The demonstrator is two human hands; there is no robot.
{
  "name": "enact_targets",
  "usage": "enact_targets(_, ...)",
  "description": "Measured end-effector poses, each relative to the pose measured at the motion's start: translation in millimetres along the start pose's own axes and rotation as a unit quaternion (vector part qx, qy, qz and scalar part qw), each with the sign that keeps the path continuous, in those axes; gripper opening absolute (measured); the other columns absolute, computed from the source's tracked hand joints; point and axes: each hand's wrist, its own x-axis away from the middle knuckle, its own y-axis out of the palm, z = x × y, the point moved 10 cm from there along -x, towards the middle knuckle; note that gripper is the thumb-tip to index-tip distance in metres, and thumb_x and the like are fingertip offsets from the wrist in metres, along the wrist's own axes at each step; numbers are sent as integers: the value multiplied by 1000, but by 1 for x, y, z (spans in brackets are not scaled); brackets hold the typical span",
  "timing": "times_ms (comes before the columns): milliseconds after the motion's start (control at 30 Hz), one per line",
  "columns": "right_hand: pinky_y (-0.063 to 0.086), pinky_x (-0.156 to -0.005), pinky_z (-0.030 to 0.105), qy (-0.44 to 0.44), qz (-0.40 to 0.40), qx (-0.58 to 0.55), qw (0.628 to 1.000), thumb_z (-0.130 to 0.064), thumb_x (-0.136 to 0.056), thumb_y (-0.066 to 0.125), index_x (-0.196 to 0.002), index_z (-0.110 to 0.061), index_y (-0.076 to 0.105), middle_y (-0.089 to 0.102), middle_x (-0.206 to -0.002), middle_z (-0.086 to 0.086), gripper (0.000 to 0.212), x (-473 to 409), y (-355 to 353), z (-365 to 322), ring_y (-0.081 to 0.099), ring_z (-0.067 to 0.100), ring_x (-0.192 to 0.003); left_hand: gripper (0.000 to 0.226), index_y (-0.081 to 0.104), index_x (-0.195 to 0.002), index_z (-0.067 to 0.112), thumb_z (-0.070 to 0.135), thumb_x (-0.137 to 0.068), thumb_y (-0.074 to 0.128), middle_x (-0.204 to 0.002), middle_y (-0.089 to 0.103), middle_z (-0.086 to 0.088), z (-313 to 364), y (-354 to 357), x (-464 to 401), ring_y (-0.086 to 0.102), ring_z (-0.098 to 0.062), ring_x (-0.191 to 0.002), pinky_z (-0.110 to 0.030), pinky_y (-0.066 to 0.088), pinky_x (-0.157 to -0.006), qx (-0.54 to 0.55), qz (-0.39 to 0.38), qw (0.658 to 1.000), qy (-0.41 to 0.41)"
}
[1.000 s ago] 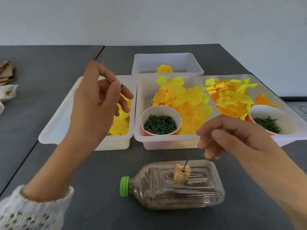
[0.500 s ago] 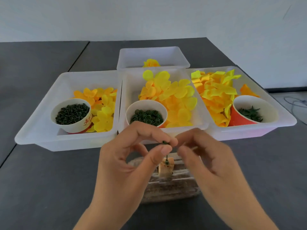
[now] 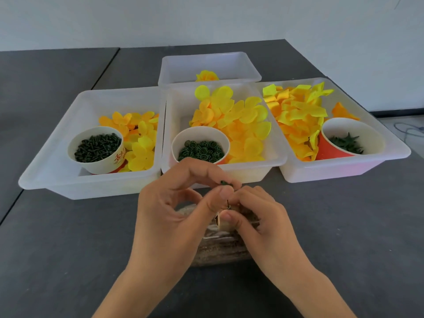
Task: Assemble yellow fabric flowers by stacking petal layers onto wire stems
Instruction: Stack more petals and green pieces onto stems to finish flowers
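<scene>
Head camera view, looking down over a work surface, listed from biggest thing to smallest:

- A dark grey table [image 3: 57,237] fills the scene, with a pale wall behind it.
- Three white plastic trays sit side by side across the middle. The left tray [image 3: 46,171] holds yellow flower-shaped petal layers [image 3: 140,148] and a paper cup of dark green pegs [image 3: 97,149]. The middle tray [image 3: 277,157] holds a heap of rounded yellow petals [image 3: 238,120] and a paper cup of green rings [image 3: 202,151]. The right tray [image 3: 390,157] holds pointed yellow and orange petals [image 3: 296,111] and a red cup of green star-shaped leaves [image 3: 346,143].
- A fourth, smaller tray [image 3: 174,67] stands behind the middle one, with one finished yellow flower [image 3: 206,75] inside.
- A clear plastic bottle [image 3: 218,251] filled with brown grains lies on its side near the front edge, mostly hidden under the hands.
- The left hand [image 3: 169,216] pinches a small dark green piece [image 3: 226,183] between thumb and forefinger, just above the bottle.
- The right hand [image 3: 263,221] grasps a small tan block [image 3: 224,222] on top of the bottle, thumb pressed to its face.
- A thin dark wire stem [image 3: 228,203] rises from the block, just below the green piece; whether they touch cannot be told.
</scene>
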Motion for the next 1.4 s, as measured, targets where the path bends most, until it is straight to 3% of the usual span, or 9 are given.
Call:
enact_targets(100,38,-84,32,9,2,28,1000,-51,-86,55,-84,-38,58,57,-86,-26,14,1,0,2,47,4,-90,5,67,-91,25,24,-86,67,-90,73,5,-4,-5,3,71,-18,-91,-24,54,-64,30,20,999,-10)
enact_targets(267,29,-89,24,28,-1,36,999,-48,-86,60,-81,-39,55,57,-86,-23,12,3,0,4,47,4,-90,6,66,-92,25,21,-88,67,-92,73,3,-2,-9,5,71,-20,-90,-28,55,-60,14,30,999,-2)
enact_targets(500,27,-88,21,33,-8,41,999,-52,-85,58,-81,-40,54,57,-88,-23,13,2,2,5,48,5,-93,7,70,-92,25,22,-86,71,-89,72,-1,-2,-7,1,64,-19,-72,-29,52,-57,-5,-7,1000,-1)
enact_targets(1000,27,-88,22,30,-2,31,999,-53,-84,54,-81,-40,52,57,-86,-21,14,3,2,6,47,4,-91,8,67,-95,19,15,-88,67,-91,70,11,17,-7,13,68,-14,-88,-17,49,-66,-118,49,987,94)
enact_targets(1133,26,-88,19,32,0,29,999,-55,-85,53,-82,-40,51,57,-86,-20,15,2,2,6,48,4,-91,5,67,-96,17,16,-91,66,-89,69,12,26,-3,15,67,-8,-84,-17,52,-66,-177,72,971,143)
enact_targets(1267,28,-89,24,31,-6,31,999,-53,-85,56,-83,-39,54,57,-88,-20,14,3,4,8,47,4,-92,11,66,-97,20,12,-90,68,-91,69,9,20,-11,18,69,-12,-82,-20,56,-65,-140,103,976,131)
enact_targets(1400,29,-89,24,30,-3,35,999,-53,-84,56,-81,-41,53,56,-87,-21,13,2,3,8,47,4,-89,8,65,-98,21,17,-91,67,-92,69,12,20,-10,18,70,-13,-85,-17,53,-68,-138,86,978,131)
